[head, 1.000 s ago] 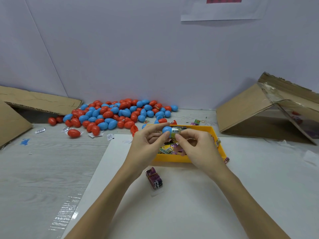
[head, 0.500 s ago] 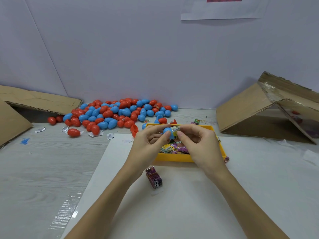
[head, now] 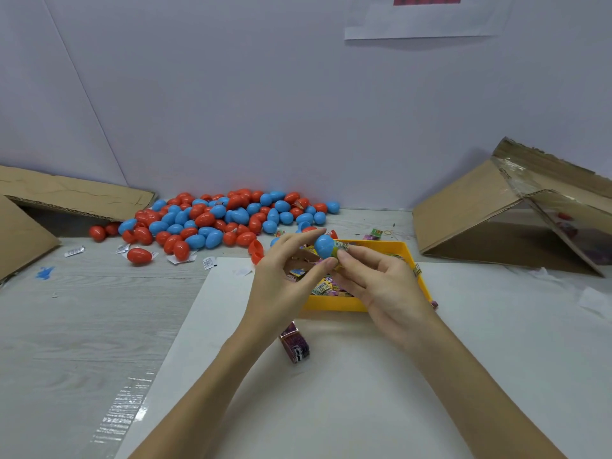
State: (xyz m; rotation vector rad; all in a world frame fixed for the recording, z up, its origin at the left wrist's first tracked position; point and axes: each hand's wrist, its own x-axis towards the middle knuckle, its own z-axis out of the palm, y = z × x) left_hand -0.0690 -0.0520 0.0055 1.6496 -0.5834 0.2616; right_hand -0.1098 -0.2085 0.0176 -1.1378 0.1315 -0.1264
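1. Left hand (head: 284,286) is raised, its thumb and forefinger pinching a smooth blue plastic egg shell (head: 324,246).
2. Right hand (head: 381,286) faces it, fingertips nipping a small printed foil packet (head: 341,248) that pokes out of the shell (print unreadable).
3. The shell hangs over a yellow plastic tray (head: 334,304) at the far edge of the white paper sheet (head: 331,402).
4. A small purple printed carton (head: 295,346) lies just beside the tray's near edge.
5. Glossy red and blue plastic eggs (head: 225,217) are heaped at the bench's far edge.

This looks like a toy-packing work place. Behind the gripped blue egg (head: 324,246) and packet (head: 341,247) lies a big pile of plastic eggs (head: 215,220). Right under them sits a yellow tray (head: 334,304) of tiny packets (head: 326,286), with cardboard boxes (head: 463,210) on both sides.
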